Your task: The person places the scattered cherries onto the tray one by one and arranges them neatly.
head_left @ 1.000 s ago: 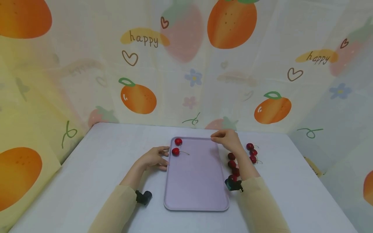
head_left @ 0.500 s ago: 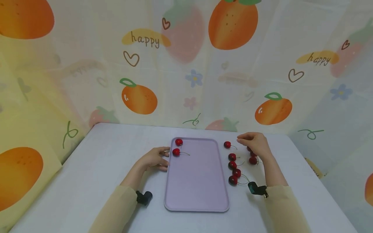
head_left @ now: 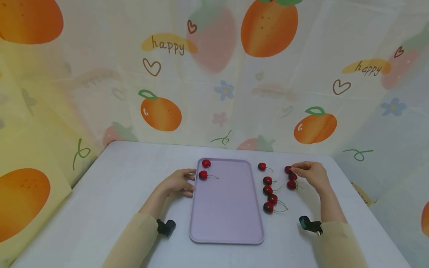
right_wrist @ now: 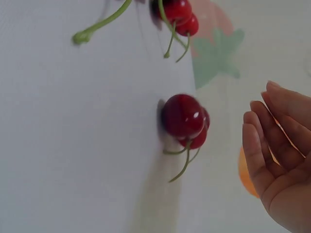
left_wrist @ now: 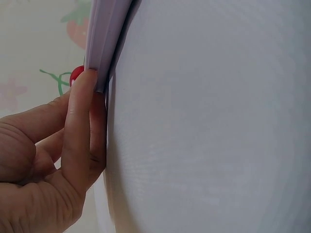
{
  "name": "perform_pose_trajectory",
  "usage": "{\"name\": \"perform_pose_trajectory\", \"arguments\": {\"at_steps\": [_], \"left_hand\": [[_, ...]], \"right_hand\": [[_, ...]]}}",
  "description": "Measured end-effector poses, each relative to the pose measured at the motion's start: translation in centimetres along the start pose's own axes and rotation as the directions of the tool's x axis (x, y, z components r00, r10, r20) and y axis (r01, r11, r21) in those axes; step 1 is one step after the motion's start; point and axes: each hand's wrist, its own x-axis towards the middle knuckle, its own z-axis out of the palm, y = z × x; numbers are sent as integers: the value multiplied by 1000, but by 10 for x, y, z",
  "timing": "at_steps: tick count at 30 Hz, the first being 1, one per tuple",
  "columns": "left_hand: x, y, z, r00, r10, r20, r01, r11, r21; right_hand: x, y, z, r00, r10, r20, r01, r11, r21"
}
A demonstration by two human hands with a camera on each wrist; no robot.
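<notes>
A lilac tray [head_left: 228, 208] lies on the white table with two red cherries in its far left corner, one cherry [head_left: 206, 163] above the other cherry [head_left: 203, 175]. My left hand [head_left: 177, 183] rests at the tray's left edge; in the left wrist view a fingertip [left_wrist: 86, 77] touches the rim from outside. Right of the tray, three dark red cherries [head_left: 292, 176] with stems sit in a short column. Over the farthest of these, my right hand [head_left: 311, 174] brings thumb and fingertips together. The right wrist view shows that hand [right_wrist: 282, 155] with nothing between its fingers.
Several stemmed cherries [head_left: 267, 190] form a second column between the tray and the right-hand group. A printed fruit cloth [head_left: 254, 85] hangs behind the table [head_left: 140, 156]. Each wrist carries a small black camera, such as the right camera [head_left: 310, 225].
My right hand has moved right from the tray's far right corner to the right-hand cherries, uncovering the nearer column. The left hand and the tray have stayed put.
</notes>
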Motion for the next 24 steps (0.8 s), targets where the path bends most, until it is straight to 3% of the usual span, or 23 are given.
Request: {"name": "perform_pose_trajectory", "arguments": {"at_steps": [14, 24], "left_hand": [[1, 0, -1, 1000, -2, -10, 2, 1000, 17], [-1, 1, 0, 1000, 3, -9, -2, 1000, 21]], "right_hand": [[-6, 40, -2, 997, 72, 16, -71, 997, -35], [-6, 59, 0, 989, 141, 48, -141, 990, -2]]}}
